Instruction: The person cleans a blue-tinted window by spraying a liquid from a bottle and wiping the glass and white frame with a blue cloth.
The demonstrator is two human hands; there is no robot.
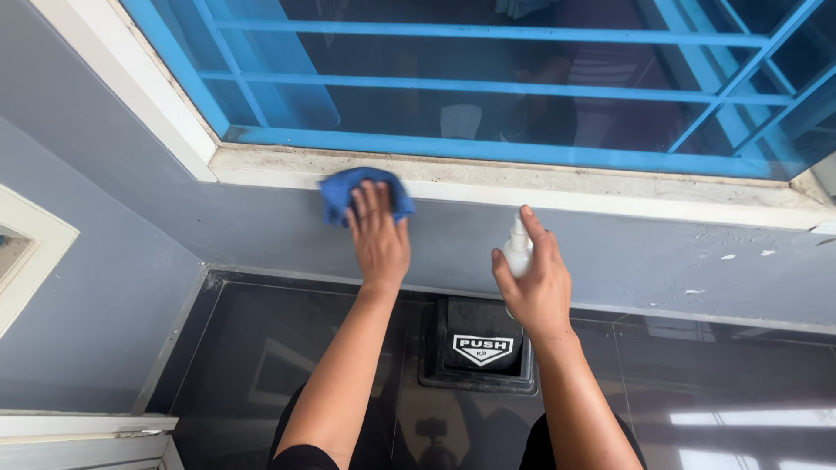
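your left hand (378, 237) lies flat on a blue cloth (363, 193), fingers spread, pressing it against the front edge of the pale, grimy window sill (610, 193); that grip is wide and laid over the cloth, not closed around it. your right hand (533, 280) has its grip wrapped around a small white spray bottle (517, 248), held upright just below the sill, with the forefinger raised beside the nozzle. above the sill runs the blue window frame (488, 148) with its bars. below your forearms sits a black bin lid (481, 346) on the dark glossy floor (723, 383).
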